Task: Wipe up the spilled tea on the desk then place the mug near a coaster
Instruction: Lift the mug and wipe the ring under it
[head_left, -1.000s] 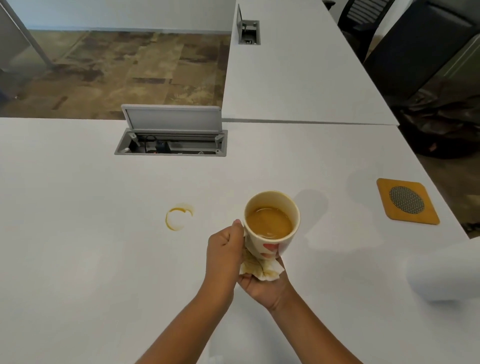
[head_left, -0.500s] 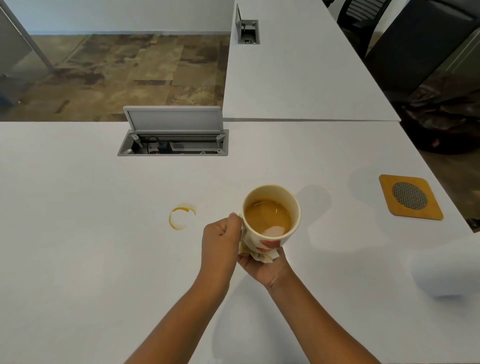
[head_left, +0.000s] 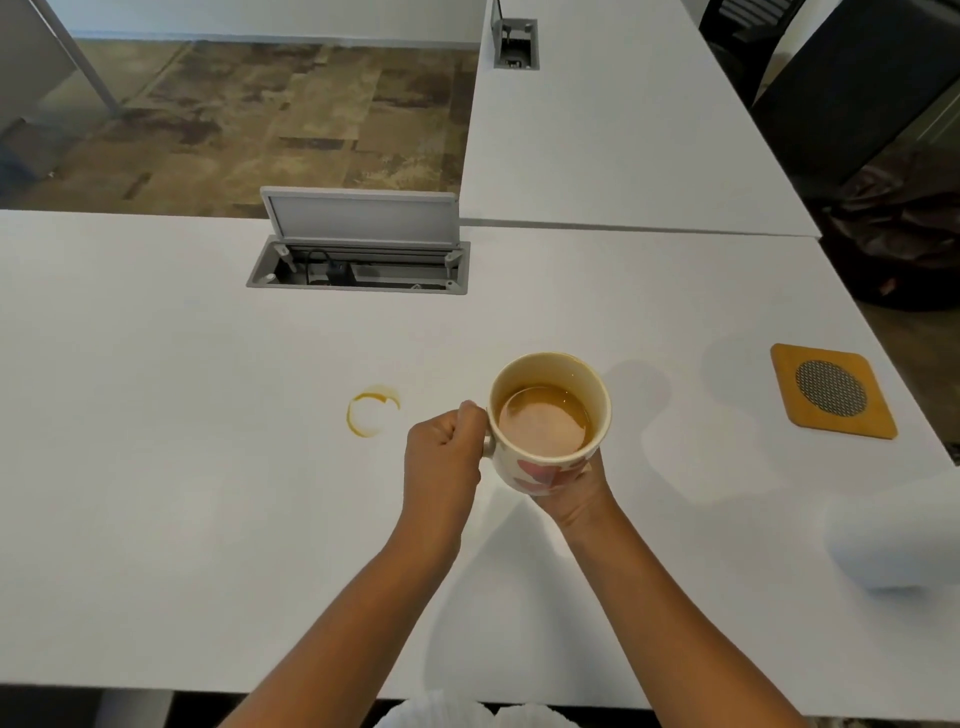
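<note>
A cream mug (head_left: 551, 372) with red patches, half full of tea, is held above the white desk (head_left: 156, 493). My left hand (head_left: 441, 457) is closed on its handle. My right hand (head_left: 571, 492) cups the mug's underside from the near side; no tissue shows there. The spilled tea (head_left: 373, 410) is a thin brown ring on the desk just left of my left hand. An orange square coaster (head_left: 831, 391) with a round grey mesh centre lies at the desk's right edge, well to the right of the mug.
An open cable hatch (head_left: 358, 260) with its lid raised sits in the desk beyond the mug. A blurred white roll-like object (head_left: 898, 535) lies at the near right. A second white desk (head_left: 613, 130) adjoins at the back, and dark chairs (head_left: 857, 93) stand on the right.
The mug has risen and shifted slightly right with both hands. The stained tissue seen under the mug in my right hand is now out of sight behind it.
</note>
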